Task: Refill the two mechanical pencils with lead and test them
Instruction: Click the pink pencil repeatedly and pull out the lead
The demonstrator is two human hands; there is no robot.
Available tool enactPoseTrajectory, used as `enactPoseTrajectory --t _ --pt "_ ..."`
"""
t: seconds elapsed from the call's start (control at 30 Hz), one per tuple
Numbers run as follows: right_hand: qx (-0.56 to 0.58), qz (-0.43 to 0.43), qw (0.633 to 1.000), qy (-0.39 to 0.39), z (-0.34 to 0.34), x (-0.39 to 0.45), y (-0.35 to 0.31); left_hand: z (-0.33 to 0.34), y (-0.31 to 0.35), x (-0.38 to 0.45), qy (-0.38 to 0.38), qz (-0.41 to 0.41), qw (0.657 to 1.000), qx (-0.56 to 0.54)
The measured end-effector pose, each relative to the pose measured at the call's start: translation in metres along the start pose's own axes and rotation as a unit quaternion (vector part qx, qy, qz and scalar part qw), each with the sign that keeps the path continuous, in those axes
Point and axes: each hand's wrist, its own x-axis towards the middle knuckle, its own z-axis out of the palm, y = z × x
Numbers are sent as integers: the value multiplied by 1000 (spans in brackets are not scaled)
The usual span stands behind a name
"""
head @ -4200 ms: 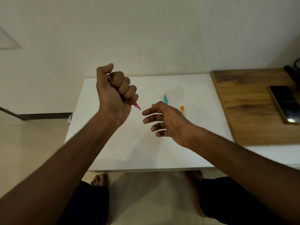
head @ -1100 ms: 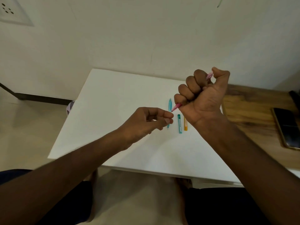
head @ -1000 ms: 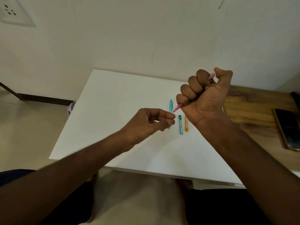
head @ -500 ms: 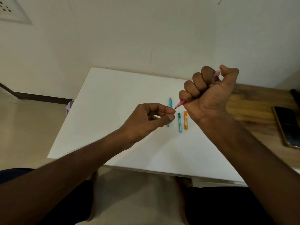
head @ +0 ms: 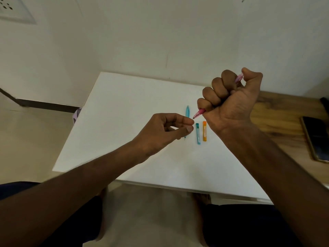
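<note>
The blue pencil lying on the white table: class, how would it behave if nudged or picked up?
The blue pencil looks slim and rounded, so a sideways nudge would probably roll it across the smooth white table. It seems plastic, likely light and stiff. Its thin tip looks fragile.

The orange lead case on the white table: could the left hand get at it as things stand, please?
Probably yes. The orange lead case lies uncovered just right of the left hand; only the flat teal lead case lies between, though the right hand hovers close.
</note>
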Motion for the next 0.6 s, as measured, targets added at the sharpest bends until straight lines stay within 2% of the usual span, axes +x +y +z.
enactPoseTrajectory --t 0.4,0.6 --pt "7 24 1000 -12 4 -3 2 1 0 1 7 22 999 -26" --pt "11 19 1000 6 2 -2 2 1 0 0 -4 42 998 -39"
